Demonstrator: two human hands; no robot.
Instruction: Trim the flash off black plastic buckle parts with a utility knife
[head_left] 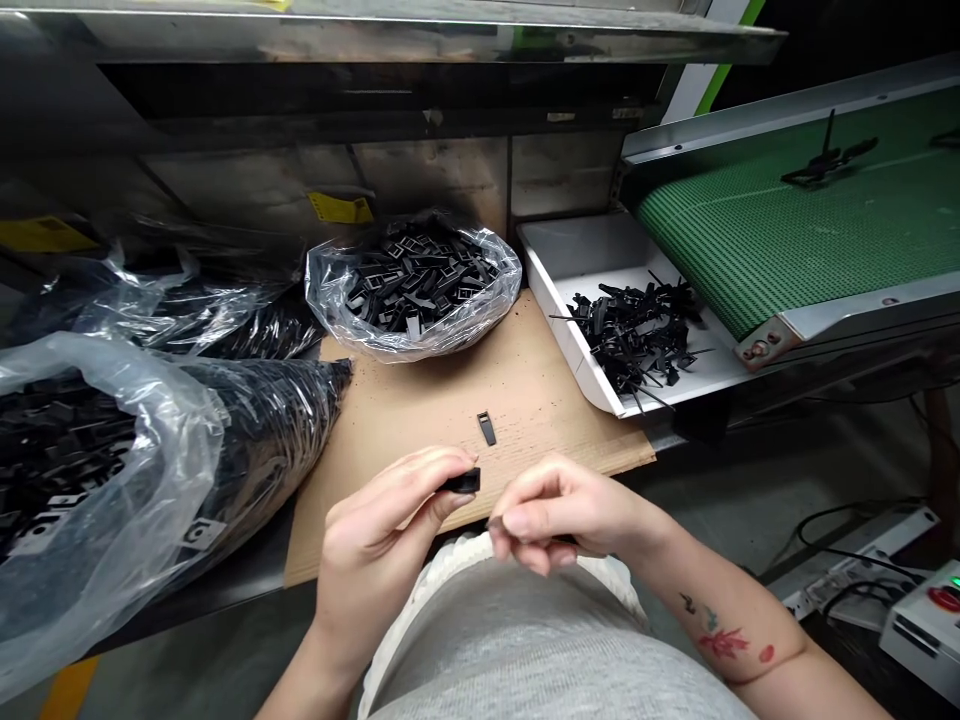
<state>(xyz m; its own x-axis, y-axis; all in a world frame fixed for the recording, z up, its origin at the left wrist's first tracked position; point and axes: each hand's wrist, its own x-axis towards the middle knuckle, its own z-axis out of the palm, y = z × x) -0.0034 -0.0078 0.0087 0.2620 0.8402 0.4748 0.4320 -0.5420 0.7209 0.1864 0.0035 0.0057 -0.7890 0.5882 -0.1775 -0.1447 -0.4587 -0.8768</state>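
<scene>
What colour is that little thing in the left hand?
The small, blocky, plastic-looking piece in the left hand is black, seen best in the head view.

On my screen, the upper right of the frame shows a green belt (832, 200) with a finely textured pattern, and a white tray (709, 352) of black parts (637, 325). At centre I see tan cardboard (427, 400), speckled dark, with one black clip (487, 428) on it; the piece (463, 482) in the left hand (382, 525) is black too. Upper centre, a clear bag (328, 295) shows me black bits (420, 275) below a yellow label (340, 207). Lower centre, I see a mottled grey shirt (525, 650); lower right, a tattoo (724, 643) in red, blue-green and black.
</scene>
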